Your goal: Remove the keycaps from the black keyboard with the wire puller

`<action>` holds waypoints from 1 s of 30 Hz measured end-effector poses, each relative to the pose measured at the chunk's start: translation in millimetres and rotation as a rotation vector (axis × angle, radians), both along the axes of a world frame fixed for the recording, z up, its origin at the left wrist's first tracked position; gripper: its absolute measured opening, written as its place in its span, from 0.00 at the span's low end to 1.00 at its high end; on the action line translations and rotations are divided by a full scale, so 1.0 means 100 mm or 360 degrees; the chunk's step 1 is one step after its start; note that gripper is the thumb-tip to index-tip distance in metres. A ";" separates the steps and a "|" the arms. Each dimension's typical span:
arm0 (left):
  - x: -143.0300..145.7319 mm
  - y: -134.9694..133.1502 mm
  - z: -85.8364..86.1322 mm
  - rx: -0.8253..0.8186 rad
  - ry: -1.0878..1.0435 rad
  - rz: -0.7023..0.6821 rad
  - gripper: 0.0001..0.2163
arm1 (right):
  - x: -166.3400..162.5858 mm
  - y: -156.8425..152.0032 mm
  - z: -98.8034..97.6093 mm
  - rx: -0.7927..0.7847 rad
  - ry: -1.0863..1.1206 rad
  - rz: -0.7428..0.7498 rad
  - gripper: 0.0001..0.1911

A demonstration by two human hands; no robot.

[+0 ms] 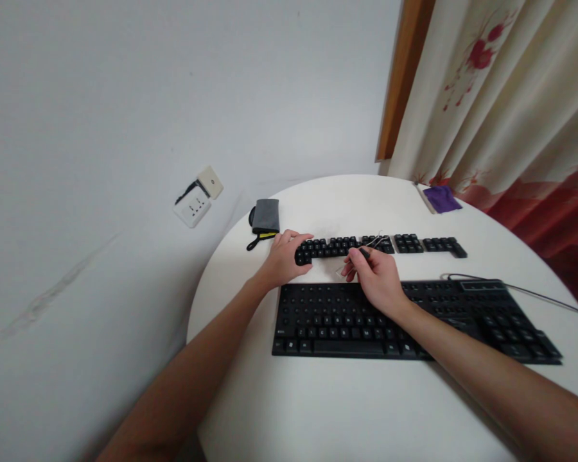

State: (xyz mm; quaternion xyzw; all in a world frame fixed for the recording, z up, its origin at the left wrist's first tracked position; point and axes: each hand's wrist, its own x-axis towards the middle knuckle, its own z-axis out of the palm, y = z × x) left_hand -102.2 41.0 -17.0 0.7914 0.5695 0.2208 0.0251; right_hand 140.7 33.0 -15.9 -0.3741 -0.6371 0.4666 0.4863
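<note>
Loose black keycaps (334,247) lie in short rows on the white table. My left hand (284,260) is at the left end of these rows, its index finger along the far side and its thumb along the near side, bracketing the end keycaps. My right hand (378,276) is closed on what looks like a wire keycap puller (378,240); thin bent wires stick out on both sides of the fingers. A black keyboard (351,347) lies below both hands. Many of its upper left keys are bare of caps, while lower rows still carry them. My right wrist hides part of it.
Further keycap groups (408,243) continue to the right. A grey pouch (266,215) with a black loop lies at the back left, a purple cloth (442,199) at the back right. The keyboard cable (542,292) runs off right. A wall socket (192,206) and curtain (491,128) border the round table (327,410).
</note>
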 end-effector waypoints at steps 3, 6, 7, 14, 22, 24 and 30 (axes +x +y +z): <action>-0.02 0.01 0.05 0.0013 -0.0019 -0.0069 0.31 | 0.00 0.00 0.00 -0.0010 0.0019 0.0005 0.23; -0.08 0.04 0.11 0.0155 -0.0200 0.0046 0.21 | 0.00 0.00 0.00 0.0039 -0.0023 -0.0006 0.24; -0.10 0.06 0.12 0.0227 -0.0292 0.0153 0.16 | 0.01 0.00 0.00 0.0078 -0.0059 -0.0017 0.25; -0.11 0.11 0.11 0.0380 -0.0584 0.0426 0.08 | 0.04 -0.05 0.03 0.0373 -0.0304 0.0120 0.23; 0.02 0.06 0.09 0.0288 -0.0535 0.0223 0.08 | -0.02 -0.27 0.13 0.0459 -0.0406 0.0527 0.12; 0.03 0.05 0.09 0.0263 -0.0546 0.0210 0.08 | -0.04 -0.31 0.12 0.0360 -0.0369 0.0634 0.13; 0.05 0.04 0.08 0.0215 -0.0564 0.0171 0.07 | -0.05 -0.34 0.07 0.0164 -0.0337 0.0890 0.14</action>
